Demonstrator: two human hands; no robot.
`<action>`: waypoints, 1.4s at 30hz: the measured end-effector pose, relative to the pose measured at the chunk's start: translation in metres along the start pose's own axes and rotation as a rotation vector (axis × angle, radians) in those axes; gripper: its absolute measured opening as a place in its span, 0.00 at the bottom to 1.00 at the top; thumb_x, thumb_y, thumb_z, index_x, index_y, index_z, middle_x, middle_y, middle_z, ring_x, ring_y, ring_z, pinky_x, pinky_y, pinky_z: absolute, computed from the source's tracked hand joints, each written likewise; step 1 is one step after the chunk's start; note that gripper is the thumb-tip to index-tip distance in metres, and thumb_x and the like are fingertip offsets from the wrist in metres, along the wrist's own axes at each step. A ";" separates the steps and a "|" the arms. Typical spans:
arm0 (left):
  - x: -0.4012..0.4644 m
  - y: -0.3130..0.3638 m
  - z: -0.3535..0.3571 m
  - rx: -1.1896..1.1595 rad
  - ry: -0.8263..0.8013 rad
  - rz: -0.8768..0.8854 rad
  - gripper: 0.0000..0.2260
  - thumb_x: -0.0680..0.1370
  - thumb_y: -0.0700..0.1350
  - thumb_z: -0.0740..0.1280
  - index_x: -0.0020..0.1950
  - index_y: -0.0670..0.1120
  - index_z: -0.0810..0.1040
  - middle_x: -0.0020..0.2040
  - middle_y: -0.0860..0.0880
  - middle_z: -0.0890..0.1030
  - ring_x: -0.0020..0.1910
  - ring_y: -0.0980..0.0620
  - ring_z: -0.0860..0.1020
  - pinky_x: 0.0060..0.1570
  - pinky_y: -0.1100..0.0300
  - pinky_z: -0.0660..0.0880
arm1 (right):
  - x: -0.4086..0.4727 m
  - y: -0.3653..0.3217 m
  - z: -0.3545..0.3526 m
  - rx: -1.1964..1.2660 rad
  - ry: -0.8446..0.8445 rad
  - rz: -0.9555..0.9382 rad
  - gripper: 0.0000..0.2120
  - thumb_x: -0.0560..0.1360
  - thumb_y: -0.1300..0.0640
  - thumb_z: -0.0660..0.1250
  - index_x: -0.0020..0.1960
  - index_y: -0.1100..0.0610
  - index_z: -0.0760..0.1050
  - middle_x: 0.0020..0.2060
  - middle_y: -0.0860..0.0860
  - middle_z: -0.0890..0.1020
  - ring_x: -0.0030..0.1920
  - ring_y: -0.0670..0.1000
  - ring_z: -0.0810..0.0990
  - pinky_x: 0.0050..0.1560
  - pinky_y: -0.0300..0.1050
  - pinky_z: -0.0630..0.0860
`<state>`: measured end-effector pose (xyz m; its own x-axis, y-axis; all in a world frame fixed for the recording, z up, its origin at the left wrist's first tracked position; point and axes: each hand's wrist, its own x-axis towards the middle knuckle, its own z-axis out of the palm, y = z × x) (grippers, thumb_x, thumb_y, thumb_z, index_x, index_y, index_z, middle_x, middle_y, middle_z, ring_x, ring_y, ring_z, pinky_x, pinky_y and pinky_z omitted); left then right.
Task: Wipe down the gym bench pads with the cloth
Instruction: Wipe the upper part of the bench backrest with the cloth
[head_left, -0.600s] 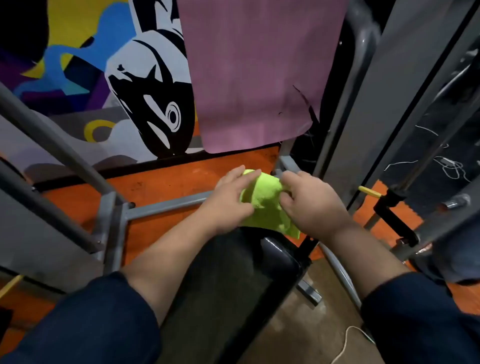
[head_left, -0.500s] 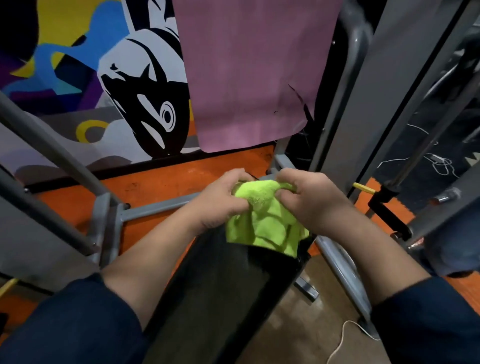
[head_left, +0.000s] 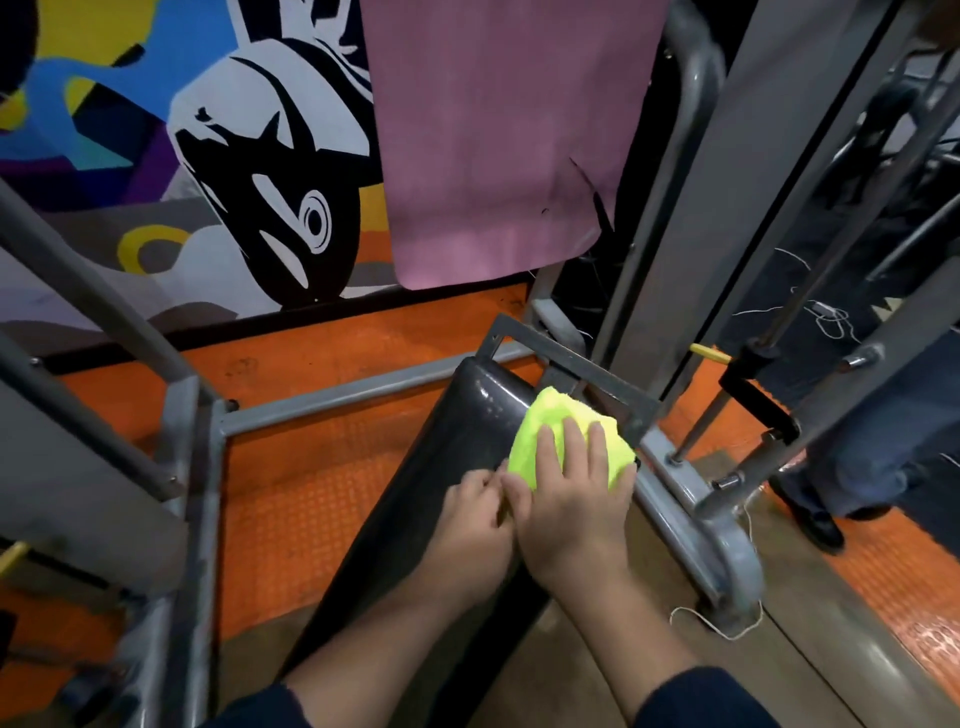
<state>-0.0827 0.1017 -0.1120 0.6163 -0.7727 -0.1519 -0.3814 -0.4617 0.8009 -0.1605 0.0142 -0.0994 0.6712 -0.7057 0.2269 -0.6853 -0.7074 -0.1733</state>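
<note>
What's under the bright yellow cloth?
The bright yellow-green cloth lies on the far end of the black padded bench pad. The right hand presses flat on it. The pad's patch beneath the cloth is covered, so whether it is clean can't be seen.

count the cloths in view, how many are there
1. The bright green cloth lies on the far end of the black bench pad, under the fingers of the right hand. Others may be hidden outside the view.

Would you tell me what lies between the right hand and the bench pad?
The cloth, pressed flat under the right hand on the pad, in the head view.
</note>
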 end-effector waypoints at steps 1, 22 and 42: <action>-0.002 -0.012 -0.008 0.130 -0.056 0.025 0.21 0.81 0.57 0.58 0.73 0.55 0.68 0.71 0.55 0.65 0.68 0.57 0.62 0.71 0.56 0.63 | -0.003 -0.002 0.007 0.008 -0.020 0.016 0.33 0.79 0.36 0.52 0.74 0.57 0.68 0.76 0.60 0.65 0.78 0.64 0.57 0.67 0.77 0.59; 0.009 -0.078 -0.023 0.380 -0.045 -0.045 0.27 0.82 0.51 0.61 0.79 0.58 0.56 0.81 0.55 0.50 0.78 0.51 0.56 0.74 0.54 0.61 | 0.019 0.063 0.023 -0.170 0.182 -0.495 0.27 0.72 0.50 0.69 0.69 0.57 0.74 0.67 0.61 0.75 0.69 0.64 0.70 0.69 0.69 0.61; 0.014 -0.089 -0.027 0.400 -0.068 -0.026 0.30 0.81 0.49 0.63 0.79 0.60 0.54 0.80 0.57 0.48 0.78 0.52 0.57 0.72 0.59 0.63 | 0.033 0.039 0.021 -0.185 0.061 -0.508 0.27 0.75 0.49 0.64 0.72 0.57 0.70 0.70 0.62 0.71 0.72 0.66 0.66 0.68 0.68 0.63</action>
<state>-0.0220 0.1437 -0.1698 0.5876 -0.7793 -0.2179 -0.6122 -0.6043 0.5100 -0.1591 -0.0369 -0.1187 0.9169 -0.2693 0.2946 -0.3211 -0.9361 0.1435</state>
